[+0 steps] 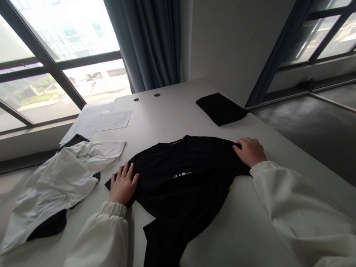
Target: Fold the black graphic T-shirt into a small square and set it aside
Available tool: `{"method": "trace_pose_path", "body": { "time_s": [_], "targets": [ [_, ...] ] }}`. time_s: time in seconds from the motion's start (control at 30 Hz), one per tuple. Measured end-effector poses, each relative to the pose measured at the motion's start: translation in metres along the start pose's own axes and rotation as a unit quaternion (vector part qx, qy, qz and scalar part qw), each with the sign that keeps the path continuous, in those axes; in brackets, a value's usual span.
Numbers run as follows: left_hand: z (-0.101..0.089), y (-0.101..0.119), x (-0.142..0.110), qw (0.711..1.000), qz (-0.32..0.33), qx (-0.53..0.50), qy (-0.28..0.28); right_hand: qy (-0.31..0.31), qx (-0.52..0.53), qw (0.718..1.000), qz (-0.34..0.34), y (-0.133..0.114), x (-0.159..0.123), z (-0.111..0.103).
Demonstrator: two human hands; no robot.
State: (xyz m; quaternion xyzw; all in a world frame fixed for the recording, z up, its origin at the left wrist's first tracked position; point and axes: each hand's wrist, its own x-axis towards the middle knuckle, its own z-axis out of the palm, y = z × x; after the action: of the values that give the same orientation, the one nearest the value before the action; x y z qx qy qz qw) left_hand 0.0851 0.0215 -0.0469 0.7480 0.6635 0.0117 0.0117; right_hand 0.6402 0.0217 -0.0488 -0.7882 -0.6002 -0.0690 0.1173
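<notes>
A black T-shirt [178, 186] with a small white print lies spread on the white table [168, 113], collar away from me, its lower part hanging toward my body. My left hand [123, 185] lies flat on the shirt's left sleeve with fingers stretched out. My right hand [249, 150] rests on the right sleeve with its fingers curled onto the fabric at the shoulder edge. Both arms wear white sleeves.
A heap of white garments [56, 184] over a dark one lies at the table's left. A folded black cloth [221, 108] sits at the far right edge. Paper sheets [104, 119] lie at the back left. Windows and a grey curtain stand behind.
</notes>
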Motion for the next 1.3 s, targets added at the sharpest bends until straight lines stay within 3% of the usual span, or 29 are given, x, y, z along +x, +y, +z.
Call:
{"method": "trace_pose_path", "body": {
  "time_s": [0.33, 0.53, 0.63, 0.73, 0.8, 0.93, 1.03, 1.3],
  "targets": [
    [-0.011, 0.012, 0.035, 0.999, -0.024, -0.009, -0.040, 0.014, 0.033, 0.999, 0.032, -0.005, 0.032, 0.013],
    [-0.011, 0.015, 0.049, 0.999, -0.026, -0.023, -0.018, 0.061, 0.054, 0.995, 0.052, -0.002, 0.037, 0.018],
    [-0.014, 0.015, 0.047, 0.999, -0.024, -0.036, -0.002, 0.132, 0.074, 0.989, 0.006, -0.003, 0.029, 0.011],
    [-0.016, 0.022, 0.036, 0.999, -0.008, -0.038, 0.015, 0.174, 0.087, 0.977, -0.085, -0.017, 0.013, 0.000],
    [-0.015, 0.032, 0.026, 0.999, 0.021, -0.037, 0.030, 0.151, 0.082, 0.976, -0.134, -0.033, -0.001, -0.005],
    [-0.010, 0.052, 0.015, 0.997, 0.059, -0.042, 0.012, 0.001, 0.053, 0.982, -0.181, -0.063, -0.021, -0.001],
    [-0.008, 0.054, 0.018, 0.997, 0.055, -0.045, -0.014, -0.081, 0.041, 0.979, -0.182, -0.068, -0.021, 0.008],
    [-0.015, 0.046, 0.027, 0.998, 0.020, -0.040, -0.043, -0.126, 0.047, 0.980, -0.149, -0.061, -0.013, 0.012]
  ]
}}
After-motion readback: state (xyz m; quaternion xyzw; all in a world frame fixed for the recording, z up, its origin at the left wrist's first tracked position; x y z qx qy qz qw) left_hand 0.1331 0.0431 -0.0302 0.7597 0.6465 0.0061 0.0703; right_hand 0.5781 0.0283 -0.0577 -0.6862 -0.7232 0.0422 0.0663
